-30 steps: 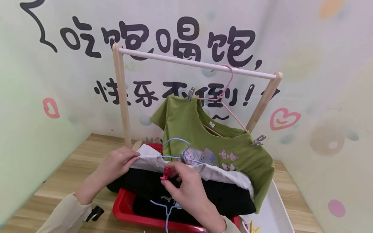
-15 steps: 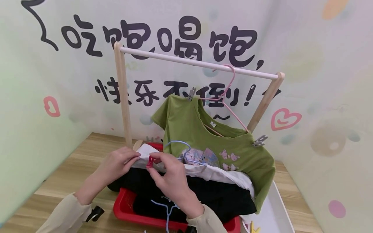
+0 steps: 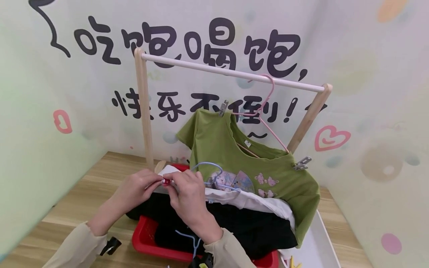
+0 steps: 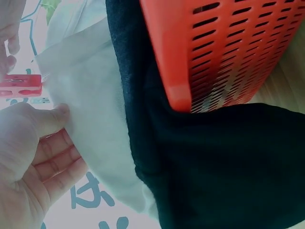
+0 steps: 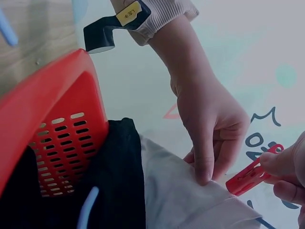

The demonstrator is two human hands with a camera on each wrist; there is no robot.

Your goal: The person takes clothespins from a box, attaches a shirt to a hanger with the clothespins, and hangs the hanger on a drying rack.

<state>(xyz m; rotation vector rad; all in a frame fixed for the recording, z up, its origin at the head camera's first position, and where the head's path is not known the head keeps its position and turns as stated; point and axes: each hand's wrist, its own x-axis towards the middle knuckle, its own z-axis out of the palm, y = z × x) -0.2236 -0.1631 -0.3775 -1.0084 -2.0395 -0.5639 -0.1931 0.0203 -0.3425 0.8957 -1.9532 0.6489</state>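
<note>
A white garment (image 3: 241, 199) lies over a black garment (image 3: 254, 227), with a blue hanger (image 3: 231, 187) at its upper edge. My left hand (image 3: 137, 188) pinches the white garment's left corner between thumb and fingers. My right hand (image 3: 189, 197) pinches a red clothespin (image 5: 252, 174) between thumb and index finger. The clothespin's front end is right at the white fabric's edge, beside the left fingertips. In the left wrist view, the left thumb presses on the white cloth (image 4: 93, 100), and the clothespin (image 4: 21, 86) meets its edge just above.
A red basket (image 3: 157, 249) stands under the clothes, with another blue hanger (image 3: 185, 234) before it. Behind, a green T-shirt (image 3: 214, 141) hangs by a pink hanger (image 3: 273, 128) from the rack's white rail (image 3: 201, 67). A white tray (image 3: 321, 242) stands at right.
My right hand has moved left with the red clothespin, from the middle of the white garment to its left corner. My left hand has kept its pinch there.
</note>
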